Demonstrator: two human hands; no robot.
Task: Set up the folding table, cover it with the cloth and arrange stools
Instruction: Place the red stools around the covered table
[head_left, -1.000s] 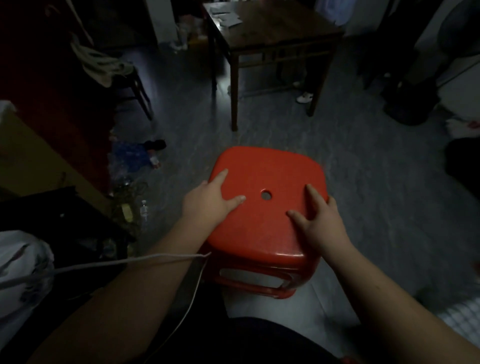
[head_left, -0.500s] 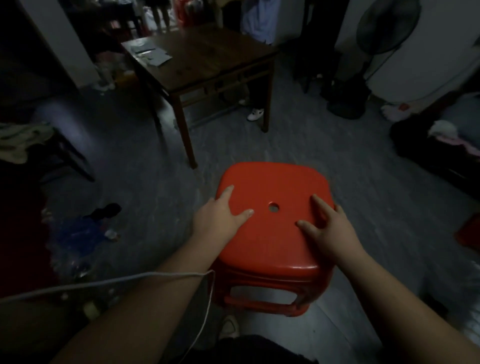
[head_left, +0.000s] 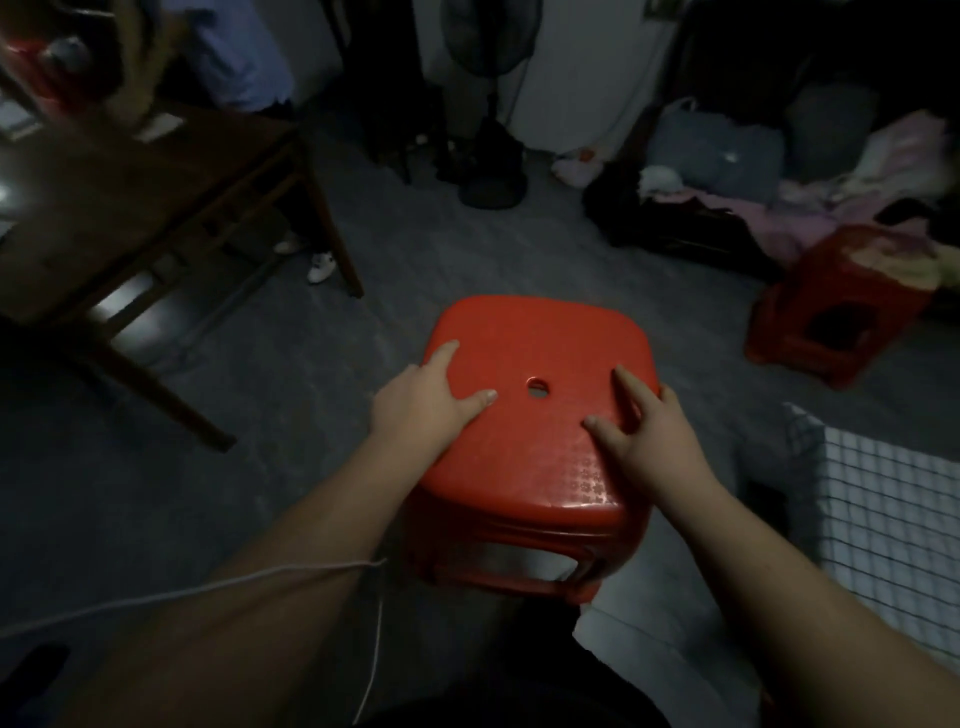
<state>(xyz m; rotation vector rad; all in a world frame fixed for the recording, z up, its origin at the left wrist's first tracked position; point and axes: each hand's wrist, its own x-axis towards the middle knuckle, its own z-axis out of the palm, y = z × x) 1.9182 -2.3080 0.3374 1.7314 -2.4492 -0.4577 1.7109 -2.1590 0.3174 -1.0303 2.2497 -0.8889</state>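
A red plastic stool (head_left: 535, 338), or a nested stack of them judging by the layered rims, hangs in front of me above the grey floor. It has a round hole in the middle of its seat. My left hand (head_left: 421, 400) grips its left edge, thumb on top. My right hand (head_left: 649, 431) grips its right edge, fingers spread over the seat. A second red stool (head_left: 831, 312) stands on the floor at the right with cloth lying on it. A white cloth with a dark grid pattern (head_left: 883, 519) covers a surface at the lower right.
A dark wooden table (head_left: 156, 171) stands at the left, with a person's legs and white shoes (head_left: 319, 270) behind it. A standing fan (head_left: 491, 104) is at the back. Bags and piled clothes (head_left: 753, 171) fill the right side. A white cord (head_left: 208, 592) crosses my left forearm.
My view has swung to the right while both hands keep their hold on the stool. The wooden table slid to the left, and the second stool and gridded cloth came into sight.
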